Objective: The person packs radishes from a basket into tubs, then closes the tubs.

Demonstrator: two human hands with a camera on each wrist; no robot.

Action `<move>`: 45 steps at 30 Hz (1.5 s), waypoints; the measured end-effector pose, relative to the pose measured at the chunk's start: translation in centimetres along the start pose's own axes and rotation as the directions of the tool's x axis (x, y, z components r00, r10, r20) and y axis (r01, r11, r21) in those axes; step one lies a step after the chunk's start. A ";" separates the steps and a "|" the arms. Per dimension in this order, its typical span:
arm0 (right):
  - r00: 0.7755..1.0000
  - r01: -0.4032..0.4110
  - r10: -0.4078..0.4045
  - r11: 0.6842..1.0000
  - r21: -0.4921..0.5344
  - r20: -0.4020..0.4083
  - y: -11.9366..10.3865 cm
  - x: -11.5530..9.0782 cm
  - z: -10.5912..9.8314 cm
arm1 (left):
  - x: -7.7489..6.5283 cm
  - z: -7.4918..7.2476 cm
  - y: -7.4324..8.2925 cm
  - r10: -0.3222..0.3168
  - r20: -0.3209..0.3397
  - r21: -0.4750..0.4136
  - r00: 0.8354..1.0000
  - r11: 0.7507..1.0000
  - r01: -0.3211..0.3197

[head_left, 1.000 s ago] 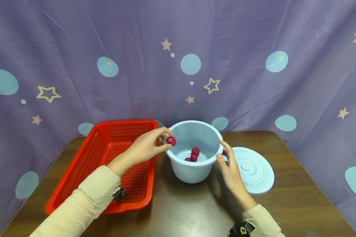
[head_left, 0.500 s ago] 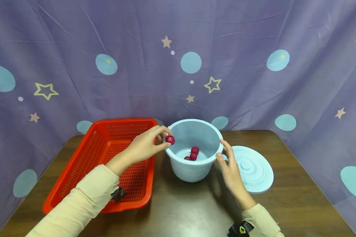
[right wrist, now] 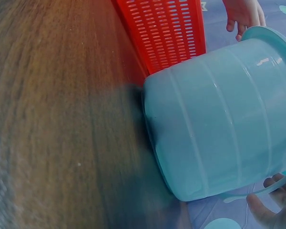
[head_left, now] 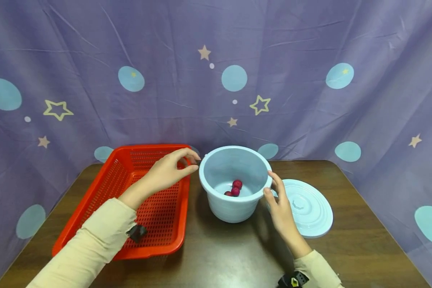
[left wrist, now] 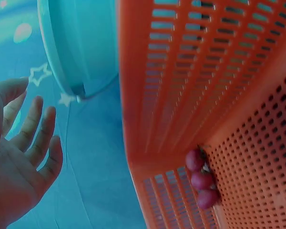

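Observation:
My left hand (head_left: 168, 168) hovers over the right wall of the red basket, just left of the bucket rim, fingers loosely bent and holding nothing. The left wrist view also shows that hand (left wrist: 24, 148) with bare palm and spread fingers. Inside the light-blue bucket (head_left: 232, 210) lie a few small dark-red radishes (head_left: 236, 188). At the bucket's right side my right hand (head_left: 282, 212) holds the rim by the handle, thumb and fingers apart along it. In the right wrist view the handle (right wrist: 271, 189) passes between the thumb and fingers of that hand (right wrist: 276, 210).
The red slotted basket (head_left: 183, 224) stands left of the bucket; several radishes (left wrist: 201, 180) lie against its inner wall. A round light-blue lid (head_left: 309, 208) lies right of the bucket. Behind the wooden table (head_left: 360, 240) hangs a purple patterned curtain (head_left: 291, 104).
The radish pinched in my left hand is gone from its fingers. That hand has opened and drawn back left from the bucket rim. My right hand keeps its place.

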State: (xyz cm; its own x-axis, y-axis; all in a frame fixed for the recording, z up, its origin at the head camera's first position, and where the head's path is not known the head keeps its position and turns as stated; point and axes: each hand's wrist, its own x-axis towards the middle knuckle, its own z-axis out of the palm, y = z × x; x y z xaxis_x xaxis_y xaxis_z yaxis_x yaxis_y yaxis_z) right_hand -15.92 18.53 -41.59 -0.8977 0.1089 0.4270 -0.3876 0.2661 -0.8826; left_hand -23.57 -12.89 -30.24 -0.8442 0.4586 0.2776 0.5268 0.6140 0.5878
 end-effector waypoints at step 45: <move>0.999 0.041 -0.042 0.999 -0.021 -0.031 0.5 -0.4 0.3 | -0.2 1.5 -16.1 -0.456 -0.073 0.149 0.887 0.874 0.462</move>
State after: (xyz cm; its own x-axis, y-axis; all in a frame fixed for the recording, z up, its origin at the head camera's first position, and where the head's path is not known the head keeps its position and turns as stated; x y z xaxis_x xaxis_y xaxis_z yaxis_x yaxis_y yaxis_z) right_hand -15.77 18.34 -42.28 -0.8737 0.1277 0.4694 -0.4196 0.2902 -0.8601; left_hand -31.74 -21.94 -40.94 -0.9962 0.0803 0.0335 0.0858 0.8443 0.5289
